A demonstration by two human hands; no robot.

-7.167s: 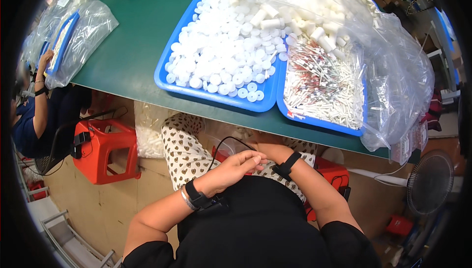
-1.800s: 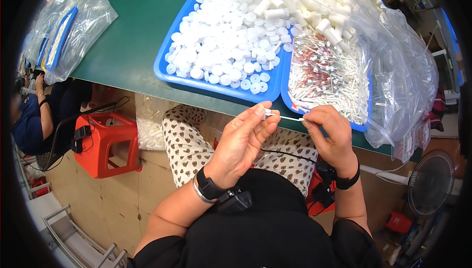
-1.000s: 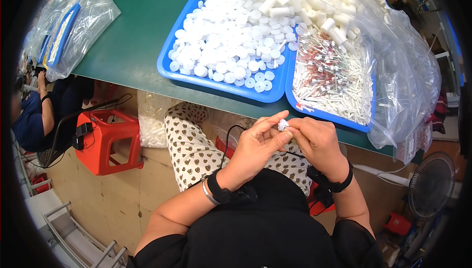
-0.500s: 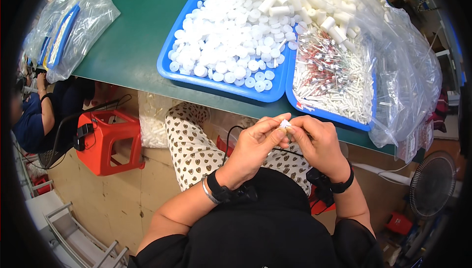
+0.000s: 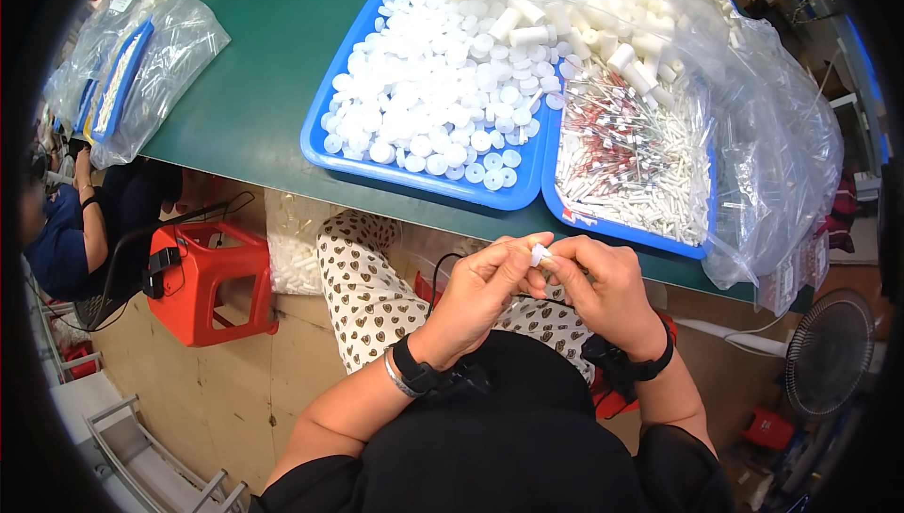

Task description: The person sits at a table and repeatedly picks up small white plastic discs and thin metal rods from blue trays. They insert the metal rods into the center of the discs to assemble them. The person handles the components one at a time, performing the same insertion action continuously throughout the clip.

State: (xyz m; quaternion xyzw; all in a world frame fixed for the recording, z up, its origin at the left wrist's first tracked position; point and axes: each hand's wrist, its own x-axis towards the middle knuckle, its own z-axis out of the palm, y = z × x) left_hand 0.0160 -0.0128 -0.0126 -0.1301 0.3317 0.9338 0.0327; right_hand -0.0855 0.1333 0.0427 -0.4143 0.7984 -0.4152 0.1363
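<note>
Above my lap, just off the table's front edge, my left hand (image 5: 483, 280) and my right hand (image 5: 603, 287) meet fingertip to fingertip. Both pinch a small white plastic piece (image 5: 540, 254), mostly covered by the fingers; its exact shape is hard to make out. Beyond my left hand stands a blue tray (image 5: 516, 197) heaped with white round discs (image 5: 405, 89). Past my right hand a second blue tray (image 5: 629, 236) holds thin red, silver and white pin-like parts (image 5: 631, 155).
Thick white cylinders (image 5: 621, 56) and clear plastic bags (image 5: 782, 146) lie behind and right of the trays on the green table (image 5: 235, 89). A red stool (image 5: 202, 278) and a seated person (image 5: 66, 231) are at left. A black fan (image 5: 829, 353) stands at right.
Both hands still meet at the small white piece, slightly lower in the picture, with more of it showing between the fingertips. The view has shifted a little.
</note>
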